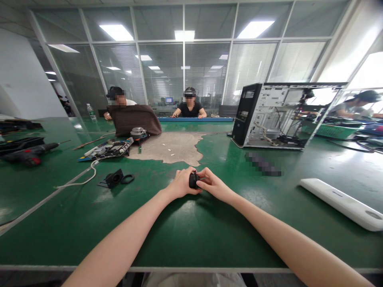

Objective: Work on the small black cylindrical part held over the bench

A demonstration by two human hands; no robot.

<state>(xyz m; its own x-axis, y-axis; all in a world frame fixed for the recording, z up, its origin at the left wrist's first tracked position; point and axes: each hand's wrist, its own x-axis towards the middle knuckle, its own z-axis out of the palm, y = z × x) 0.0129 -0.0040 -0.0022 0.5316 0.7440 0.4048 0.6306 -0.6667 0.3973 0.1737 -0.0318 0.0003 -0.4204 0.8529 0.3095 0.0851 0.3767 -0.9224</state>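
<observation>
Small black cylindrical part (193, 180): held between both hands just above or on the green table (191, 235). Left hand (181, 182) wraps it, apparently to steady; right hand's (213, 185) grip pinches its side, presumably for fine control.

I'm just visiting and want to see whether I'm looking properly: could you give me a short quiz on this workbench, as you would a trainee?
1. What are the left hand and right hand holding between them?
a) a water bottle
b) a black round part
c) a power drill
2. True or false: in this view, the open computer case stands to the right of the circuit board.
3. Fill in the colour: the long white object lies on a ____ tabletop.

Key: 1 b; 2 true; 3 green.
</observation>
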